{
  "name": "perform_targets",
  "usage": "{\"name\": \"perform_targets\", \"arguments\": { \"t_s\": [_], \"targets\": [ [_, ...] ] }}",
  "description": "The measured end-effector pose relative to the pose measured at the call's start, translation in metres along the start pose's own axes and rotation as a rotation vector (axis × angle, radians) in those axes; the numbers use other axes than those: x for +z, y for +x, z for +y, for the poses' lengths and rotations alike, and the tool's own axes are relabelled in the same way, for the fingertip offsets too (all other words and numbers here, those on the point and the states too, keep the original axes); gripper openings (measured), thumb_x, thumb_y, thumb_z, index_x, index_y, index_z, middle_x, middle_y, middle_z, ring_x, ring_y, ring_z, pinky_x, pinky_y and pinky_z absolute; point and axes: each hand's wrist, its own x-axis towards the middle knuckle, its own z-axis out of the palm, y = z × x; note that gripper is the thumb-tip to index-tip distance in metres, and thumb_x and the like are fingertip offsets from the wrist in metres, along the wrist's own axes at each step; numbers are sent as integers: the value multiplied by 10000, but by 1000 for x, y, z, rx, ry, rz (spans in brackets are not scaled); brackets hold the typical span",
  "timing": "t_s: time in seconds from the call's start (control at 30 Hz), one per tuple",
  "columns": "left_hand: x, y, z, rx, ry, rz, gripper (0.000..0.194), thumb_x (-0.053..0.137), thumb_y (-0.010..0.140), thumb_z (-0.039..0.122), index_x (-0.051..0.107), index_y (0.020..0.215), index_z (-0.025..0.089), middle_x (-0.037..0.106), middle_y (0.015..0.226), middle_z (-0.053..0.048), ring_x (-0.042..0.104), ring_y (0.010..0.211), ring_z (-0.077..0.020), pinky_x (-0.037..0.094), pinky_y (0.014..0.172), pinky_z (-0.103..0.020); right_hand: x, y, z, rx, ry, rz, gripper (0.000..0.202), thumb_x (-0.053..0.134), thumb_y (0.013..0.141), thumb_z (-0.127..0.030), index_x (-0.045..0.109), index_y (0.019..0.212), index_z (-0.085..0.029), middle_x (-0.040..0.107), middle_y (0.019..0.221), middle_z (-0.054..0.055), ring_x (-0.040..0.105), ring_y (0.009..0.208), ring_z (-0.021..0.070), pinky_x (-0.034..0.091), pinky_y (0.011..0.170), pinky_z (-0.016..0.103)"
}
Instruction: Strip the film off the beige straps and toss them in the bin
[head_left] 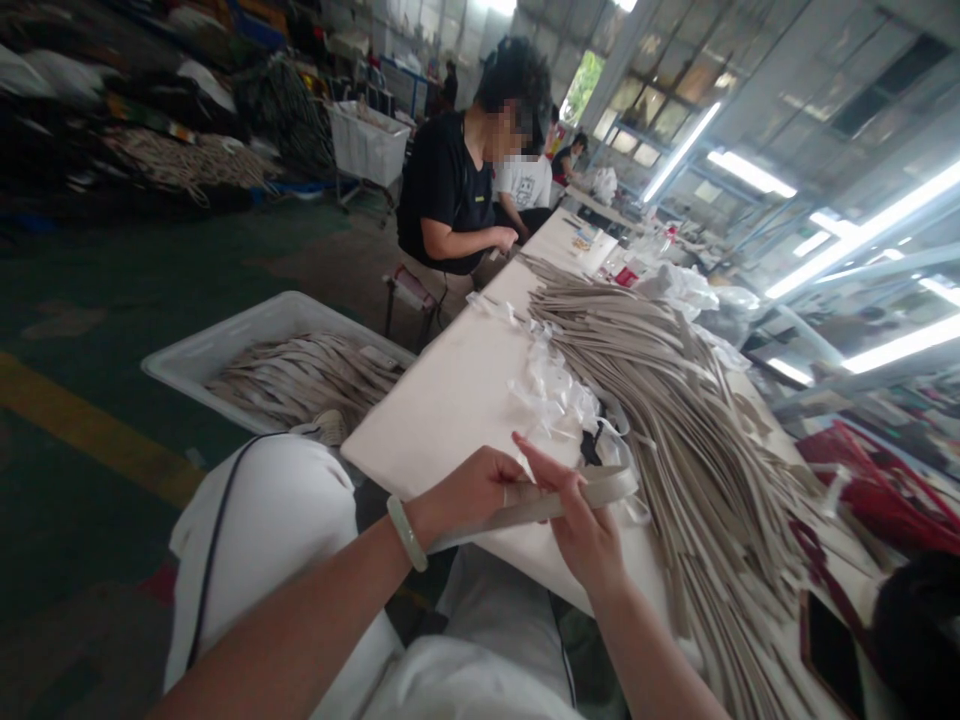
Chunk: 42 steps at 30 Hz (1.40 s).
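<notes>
My left hand (491, 487), with a pale green bangle (406, 533) at its wrist, pinches a flat beige strap (517, 512). Fingers of my right hand (581, 515) close on the same strap a little further along, where it bends into a loop beyond the fingertips. Both hands are above the near edge of the white table (439, 405). Just past them lies a heap of clear plastic scraps (559, 385). A long bundle of similar beige straps (660, 400) covers the table's right side.
Left of the table, a white tub (217, 340) on the floor holds more straps. A person in black (450, 190) sits further along the table. A phone (832, 650), a red bag (877, 480) and plastic bags (682, 290) lie on the right side.
</notes>
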Motion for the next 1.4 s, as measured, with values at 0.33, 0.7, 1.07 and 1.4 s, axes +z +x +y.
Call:
{"name": "perform_targets", "arguments": {
  "t_s": [0.33, 0.7, 1.07, 1.4],
  "targets": [
    [-2, 0, -3, -52, 19, 18, 416, 633, 800, 475, 753, 794, 77, 617, 629, -36, 436, 540, -103, 288, 499, -238, -14, 2, 8, -124, -235, 134, 383, 462, 982, -442, 760, 1068, -218, 707, 1206, 91, 597, 1224, 272, 285, 1181, 492],
    [-3, 1, -9, -126, 194, 95, 364, 639, 770, 435, 646, 605, 111, 415, 492, 46, 318, 482, -79, 204, 450, -241, -20, 1, -13, -307, 0, 241, 397, 438, 997, -404, 781, 903, -228, 772, 971, 62, 697, 1049, 273, 372, 1122, 527],
    [-12, 1, -13, -235, -216, -256, 361, 742, 735, 409, 713, 972, 138, 727, 869, -85, 661, 752, -182, 512, 711, -295, -15, 16, 28, -164, -8, 246, 438, 458, 958, -525, 638, 701, -219, 727, 743, 29, 684, 661, 190, 570, 757, 416],
    [-39, -7, -24, -530, 102, -347, 172, 710, 703, 328, 672, 684, 162, 602, 443, 5, 580, 444, -146, 417, 466, -219, -118, 32, -77, -735, -348, 606, 483, 514, 918, -463, 571, 513, -205, 531, 477, -16, 488, 400, 102, 397, 481, 312]
  ]
}}
